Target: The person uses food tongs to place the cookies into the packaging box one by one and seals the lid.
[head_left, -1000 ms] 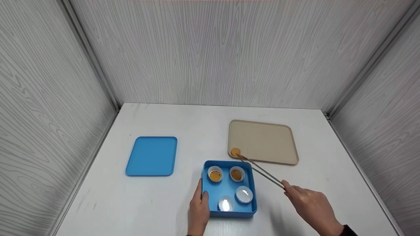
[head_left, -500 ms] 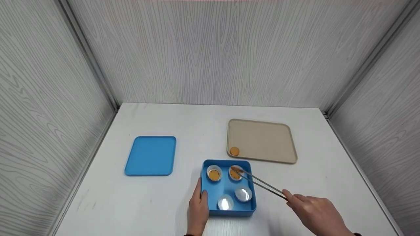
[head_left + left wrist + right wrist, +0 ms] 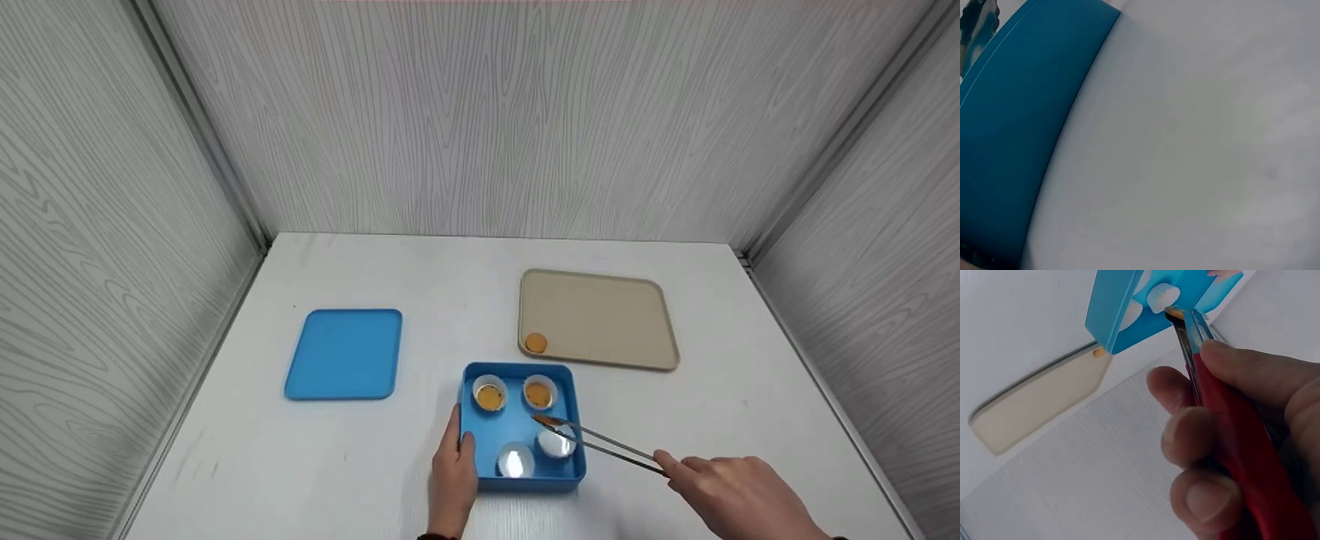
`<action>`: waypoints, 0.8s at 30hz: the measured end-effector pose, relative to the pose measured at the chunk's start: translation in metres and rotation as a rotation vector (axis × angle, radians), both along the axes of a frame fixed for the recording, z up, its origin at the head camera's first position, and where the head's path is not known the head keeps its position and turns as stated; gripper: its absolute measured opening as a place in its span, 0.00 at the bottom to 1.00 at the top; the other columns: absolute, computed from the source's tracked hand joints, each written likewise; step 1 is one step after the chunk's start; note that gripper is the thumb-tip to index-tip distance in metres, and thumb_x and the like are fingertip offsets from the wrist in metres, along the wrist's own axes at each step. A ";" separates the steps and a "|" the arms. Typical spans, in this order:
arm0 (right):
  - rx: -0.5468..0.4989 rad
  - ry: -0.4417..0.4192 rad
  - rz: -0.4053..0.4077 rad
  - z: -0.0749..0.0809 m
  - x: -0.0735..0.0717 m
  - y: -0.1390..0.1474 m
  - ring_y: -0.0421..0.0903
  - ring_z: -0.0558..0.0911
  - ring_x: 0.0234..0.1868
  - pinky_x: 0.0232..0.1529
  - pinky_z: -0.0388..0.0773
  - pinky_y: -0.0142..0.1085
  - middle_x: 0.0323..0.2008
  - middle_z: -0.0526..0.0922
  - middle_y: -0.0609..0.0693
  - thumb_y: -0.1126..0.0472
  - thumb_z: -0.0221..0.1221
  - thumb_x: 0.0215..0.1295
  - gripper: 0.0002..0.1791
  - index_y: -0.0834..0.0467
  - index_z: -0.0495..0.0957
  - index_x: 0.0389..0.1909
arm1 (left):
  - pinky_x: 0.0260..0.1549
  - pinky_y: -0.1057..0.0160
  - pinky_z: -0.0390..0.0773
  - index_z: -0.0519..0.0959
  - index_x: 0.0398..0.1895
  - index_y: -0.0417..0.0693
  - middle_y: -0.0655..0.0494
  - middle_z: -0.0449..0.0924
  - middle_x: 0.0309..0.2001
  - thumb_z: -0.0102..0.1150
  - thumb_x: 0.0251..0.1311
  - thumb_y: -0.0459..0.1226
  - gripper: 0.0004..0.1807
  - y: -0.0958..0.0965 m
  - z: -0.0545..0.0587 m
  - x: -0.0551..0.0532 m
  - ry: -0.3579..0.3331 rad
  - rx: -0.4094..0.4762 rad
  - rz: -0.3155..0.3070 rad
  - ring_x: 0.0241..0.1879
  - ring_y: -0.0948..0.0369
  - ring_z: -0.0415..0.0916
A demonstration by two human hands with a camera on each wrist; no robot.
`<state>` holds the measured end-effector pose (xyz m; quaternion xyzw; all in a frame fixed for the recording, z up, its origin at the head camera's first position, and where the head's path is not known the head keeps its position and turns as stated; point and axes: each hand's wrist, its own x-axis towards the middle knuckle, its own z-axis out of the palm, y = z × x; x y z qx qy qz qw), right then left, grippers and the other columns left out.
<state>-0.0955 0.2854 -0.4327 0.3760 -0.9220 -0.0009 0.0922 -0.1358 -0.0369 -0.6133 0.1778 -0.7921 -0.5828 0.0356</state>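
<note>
Tongs [image 3: 1235, 433], held in the right hand [image 3: 739, 491] with an orange piece [image 3: 545, 420] at their tips, have shifted from the far-right cup [image 3: 540, 392] toward the near-right cup [image 3: 556, 445] inside the blue box [image 3: 529, 485], whose left side the left hand [image 3: 454, 476] grips.

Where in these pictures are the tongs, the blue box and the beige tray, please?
Tongs [image 3: 1228, 417], right wrist view, red handle.
Blue box [image 3: 501, 430], head view, bare floor.
Beige tray [image 3: 598, 319], head view, bare middle.

Even light is filling the head view — glare is whitening the nearest pale, round, fluted cup [image 3: 516, 460] — while both wrist views are looking dimmer, the flat white tabletop [image 3: 1185, 140] showing hazily in the left one.
</note>
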 end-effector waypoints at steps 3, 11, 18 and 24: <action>0.044 0.011 -0.001 0.003 0.002 0.000 0.30 0.60 0.13 0.12 0.55 0.24 0.16 0.74 0.38 0.61 0.75 0.51 0.18 0.54 0.83 0.44 | 0.71 0.42 0.64 0.59 0.81 0.50 0.53 0.61 0.78 0.44 0.78 0.42 0.30 0.001 0.001 0.000 -0.009 0.003 0.002 0.76 0.50 0.59; 0.148 0.011 -0.005 0.007 0.001 -0.004 0.33 0.57 0.12 0.12 0.54 0.26 0.14 0.70 0.40 0.62 0.75 0.52 0.17 0.56 0.84 0.44 | 0.71 0.43 0.65 0.60 0.80 0.49 0.54 0.62 0.78 0.45 0.77 0.41 0.30 0.001 0.001 0.000 0.009 -0.009 0.008 0.76 0.51 0.60; 0.234 -0.010 -0.036 0.005 0.000 -0.009 0.35 0.55 0.12 0.12 0.53 0.28 0.13 0.64 0.42 0.70 0.72 0.49 0.19 0.57 0.81 0.43 | 0.71 0.43 0.65 0.59 0.80 0.49 0.54 0.61 0.78 0.45 0.78 0.42 0.30 0.001 0.001 -0.001 -0.004 -0.005 -0.004 0.76 0.50 0.59; 0.221 0.051 -0.019 0.003 -0.001 -0.009 0.36 0.54 0.12 0.13 0.52 0.28 0.13 0.61 0.42 0.73 0.71 0.46 0.20 0.58 0.81 0.42 | 0.71 0.42 0.65 0.60 0.80 0.49 0.53 0.62 0.78 0.45 0.78 0.42 0.30 0.001 0.002 0.000 -0.008 -0.010 0.000 0.76 0.50 0.60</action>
